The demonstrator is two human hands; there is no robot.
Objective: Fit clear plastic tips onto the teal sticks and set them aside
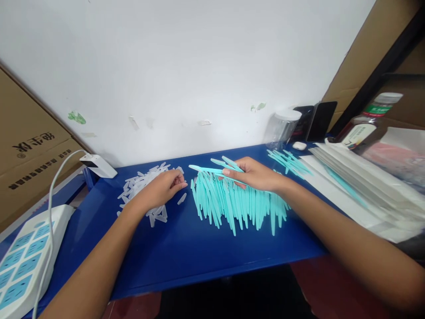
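I have the right hand [255, 175] clasped round turquoise sticks [207, 169], seemingly light and stiff, best pinched mid-length; the left hand [166, 186] curls beside translucent caps [139, 182], grasp unclear.

Blue table [186, 254] bears teal stick heap [232, 206]. Left of heap: translucent pieces [137, 184]. Right: white packets [360, 184]. Behind right: smaller teal bunch [288, 163], 1 lidded jar [283, 128].
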